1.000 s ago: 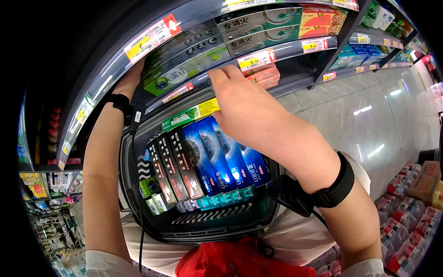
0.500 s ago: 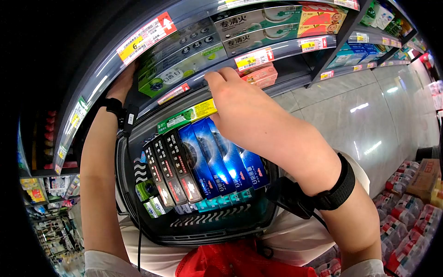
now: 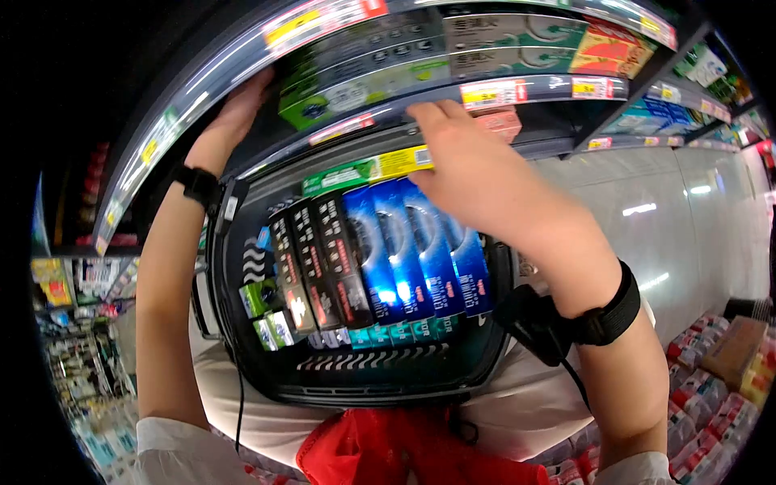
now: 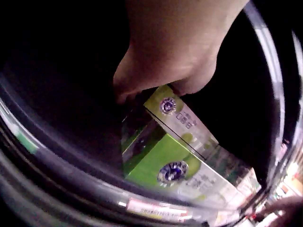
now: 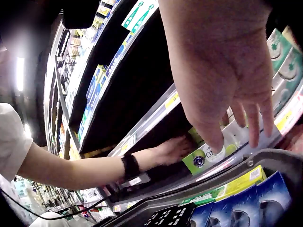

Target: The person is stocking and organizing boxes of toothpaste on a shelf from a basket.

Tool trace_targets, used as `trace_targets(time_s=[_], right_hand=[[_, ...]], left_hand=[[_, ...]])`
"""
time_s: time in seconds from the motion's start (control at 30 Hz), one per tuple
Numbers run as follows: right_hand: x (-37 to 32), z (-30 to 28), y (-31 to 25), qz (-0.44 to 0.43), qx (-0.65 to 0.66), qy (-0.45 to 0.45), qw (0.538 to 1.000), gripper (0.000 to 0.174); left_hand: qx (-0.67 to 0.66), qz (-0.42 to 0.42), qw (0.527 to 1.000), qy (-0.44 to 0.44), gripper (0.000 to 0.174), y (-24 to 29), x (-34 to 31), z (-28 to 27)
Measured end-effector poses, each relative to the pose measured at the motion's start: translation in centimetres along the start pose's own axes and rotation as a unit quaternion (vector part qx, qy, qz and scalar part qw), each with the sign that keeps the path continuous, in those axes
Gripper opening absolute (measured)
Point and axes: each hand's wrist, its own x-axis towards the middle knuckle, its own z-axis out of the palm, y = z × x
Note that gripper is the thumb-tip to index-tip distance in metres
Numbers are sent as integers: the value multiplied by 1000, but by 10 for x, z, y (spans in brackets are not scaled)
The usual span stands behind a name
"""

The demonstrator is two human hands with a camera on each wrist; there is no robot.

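Observation:
My left hand reaches under the upper shelf edge, at the left end of a stack of toothpaste boxes. In the left wrist view its thumb and fingers straddle the end of a green-and-white toothpaste box, its fingertips partly hidden in the dark. A second green toothpaste box lies in front of that one. My right hand hangs over the shopping basket's far rim, its fingers extended near the shelf edge. In the right wrist view those fingers overlap the front green box, holding nothing.
The basket stands against the shelf with blue boxes, black boxes and a green-yellow box inside. A pink box lies on the shelf. Curved price rails border the shelves. Wrapped bottles stand on the floor at right.
The head view has turned, so shelf, basket and boxes appear farther right and the shelf higher. More of my left hand's back shows at the boxes' end. My right hand keeps nearly the same pose.

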Motion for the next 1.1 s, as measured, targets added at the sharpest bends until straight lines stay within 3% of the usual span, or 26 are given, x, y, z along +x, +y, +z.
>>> trace_targets(time_s=[0.1, 0.13, 0.3, 0.4, 0.47, 0.6, 0.8, 0.87, 0.9, 0.93, 1.0, 1.1], right_hand=[[3, 4, -7, -13, -12, -6, 1000, 30], [3, 7, -9, -23, -9, -12, 1000, 30], [9, 29, -17, -43, -34, -51, 997, 42], [15, 41, -32, -67, -70, -92, 991, 48], [17, 50, -44, 34, -15, -180, 983, 49], [18, 72, -44, 4, -13, -205, 979, 51], [21, 75, -43, 7, -18, -217, 976, 53], [21, 73, -41, 15, -5, -217, 976, 53], [23, 66, -50, 76, 27, -246, 966, 52], [22, 66, -48, 78, 26, -245, 966, 52], [21, 65, -41, -3, -31, -214, 976, 54], [21, 62, -41, -7, -39, -202, 979, 53]], left_hand=[[195, 66, 974, -92, 52, 6, -66, -13], [202, 74, 968, -128, 49, 3, -90, -20], [336, 8, 921, -195, 28, -3, -192, -40], [491, -15, 818, -300, 43, -46, -221, -54], [578, -92, 733, -346, 56, -54, -235, -51], [632, -134, 683, -341, 60, -70, -243, -43], [622, -59, 695, -357, 54, -71, -226, -50], [593, -132, 722, -332, 48, -54, -214, -43], [592, -95, 742, -300, 44, -47, -214, -42], [592, -93, 742, -301, 44, -38, -214, -44], [592, -39, 765, -250, 40, -15, -217, -53], [571, -29, 804, -165, 36, 16, -224, -74]])
